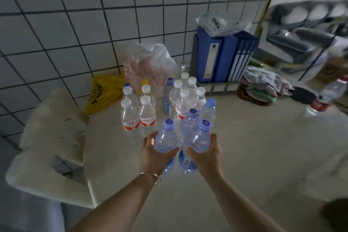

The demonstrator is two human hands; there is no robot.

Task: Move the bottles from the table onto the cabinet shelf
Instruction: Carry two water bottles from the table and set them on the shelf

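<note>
Near the front edge of the table (244, 156), left fingers (170, 151) were curled round the body of one blue-capped bottle (166, 138), thumb on the far side. Right fingers (190, 151) were wrapped round a second blue-capped bottle (202, 137) the same way. Left hand (154, 158) and right hand (207, 156) sat close together, gripping mid-body, probably so both bottles could be carried upright in one trip. Whether the bases were off the table could not be told.

Both held bottles were clear bluish plastic, ribbed, with lavender caps bearing a round mark and a blue label low down; they looked light and easy to squeeze. A third blue-capped bottle (191, 122) stood between and just behind them.

Further back stood a cluster of white-capped bottles (185, 100) and a smaller group with red-orange labels (138, 113). Behind those lay a white plastic bag (150, 62) and a yellow bag (103, 92) against the tiled wall (75, 15). Blue binders (222, 56) stood to the right. No cabinet shelf was clearly identifiable, so most of the task looked undone.
</note>
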